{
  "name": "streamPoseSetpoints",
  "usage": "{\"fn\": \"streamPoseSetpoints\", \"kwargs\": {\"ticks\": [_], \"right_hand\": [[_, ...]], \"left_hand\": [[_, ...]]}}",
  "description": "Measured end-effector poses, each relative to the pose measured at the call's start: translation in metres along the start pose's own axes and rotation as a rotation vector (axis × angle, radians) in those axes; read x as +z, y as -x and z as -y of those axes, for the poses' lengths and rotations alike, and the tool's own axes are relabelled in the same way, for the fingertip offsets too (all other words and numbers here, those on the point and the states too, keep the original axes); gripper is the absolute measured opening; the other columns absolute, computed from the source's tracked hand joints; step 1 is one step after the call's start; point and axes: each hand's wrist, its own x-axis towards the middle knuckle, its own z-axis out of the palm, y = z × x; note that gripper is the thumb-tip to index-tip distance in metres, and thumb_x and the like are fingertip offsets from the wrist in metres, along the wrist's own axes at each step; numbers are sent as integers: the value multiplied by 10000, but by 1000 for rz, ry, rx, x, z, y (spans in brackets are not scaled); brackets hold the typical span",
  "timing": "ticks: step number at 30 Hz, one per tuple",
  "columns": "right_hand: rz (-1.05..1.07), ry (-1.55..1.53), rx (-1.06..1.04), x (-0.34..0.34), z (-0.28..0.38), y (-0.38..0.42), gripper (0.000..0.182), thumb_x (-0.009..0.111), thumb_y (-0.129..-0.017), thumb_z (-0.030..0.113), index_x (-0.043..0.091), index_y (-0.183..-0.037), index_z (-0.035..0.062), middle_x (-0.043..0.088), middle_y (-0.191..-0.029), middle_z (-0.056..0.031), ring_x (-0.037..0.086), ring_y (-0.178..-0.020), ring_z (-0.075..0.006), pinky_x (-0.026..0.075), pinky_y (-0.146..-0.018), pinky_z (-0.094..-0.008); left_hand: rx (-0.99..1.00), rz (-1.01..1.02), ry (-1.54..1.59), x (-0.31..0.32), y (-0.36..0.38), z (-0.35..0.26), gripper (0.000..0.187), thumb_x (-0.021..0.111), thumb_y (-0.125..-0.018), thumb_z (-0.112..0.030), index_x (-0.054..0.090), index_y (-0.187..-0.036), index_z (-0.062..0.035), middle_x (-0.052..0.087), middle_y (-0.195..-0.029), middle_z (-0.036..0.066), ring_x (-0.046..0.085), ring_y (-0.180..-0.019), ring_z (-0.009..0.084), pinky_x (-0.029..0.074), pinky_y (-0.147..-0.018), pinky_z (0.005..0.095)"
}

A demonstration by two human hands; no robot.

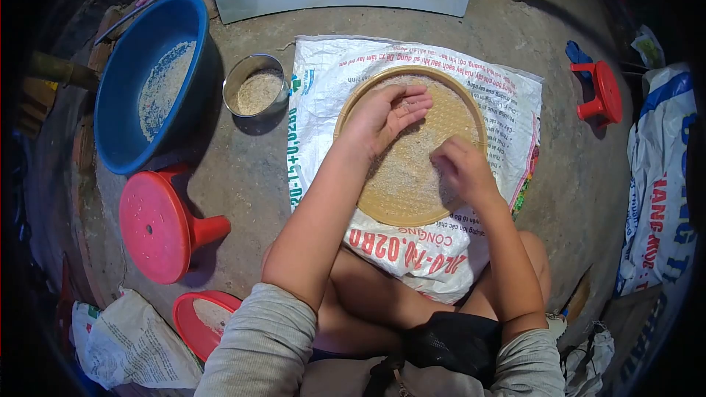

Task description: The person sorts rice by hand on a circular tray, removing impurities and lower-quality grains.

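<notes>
- At 12 o'clock from the person, a round tray (401, 220) is resting on a printed sack (316, 66), holding pale grains (397, 187).
- The left hand (393, 114) is hovering towards 11 o'clock, loosely cupped; its contents cannot be told.
- The right hand (467, 169) is bunching narrowly towards 4 o'clock, its fingertips hidden.
- The hands are apparently sorting grains; the next move is calling for a light, precise pinch.
</notes>
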Motion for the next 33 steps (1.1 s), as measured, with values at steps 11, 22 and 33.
{"fn": "streamPoseSetpoints", "kwargs": {"ticks": [11, 22, 33], "right_hand": [[-328, 14, -100, -27, 31, -11, 298, 623, -722, -61, 629, -1010, 16, 607, -1048, -132, 556, -1043, -320, 452, -901, -394], [56, -99, 33, -6, -5, 11, 215, 696, -726, 0, 577, -903, 23, 523, -847, -133, 557, -797, -309, 461, -721, -360], [-385, -244, 71, -23, 36, -9, 191, 668, -770, -24, 657, -957, 16, 619, -979, -128, 625, -924, -251, 512, -765, -319]], "left_hand": [[-195, 225, 101, 3, -6, 25, 338, 431, -987, -159, 501, -1143, 133, 609, -1055, 217, 639, -978, 246, 571, -834, 315], [59, 6, -71, 0, 0, -11, 328, 423, -971, -96, 473, -1151, 173, 561, -1130, 271, 620, -1035, 308, 569, -868, 335], [-238, 228, 76, 13, 0, 43, 273, 414, -980, -136, 533, -1073, 92, 602, -1048, 192, 639, -941, 244, 567, -794, 307]]}}
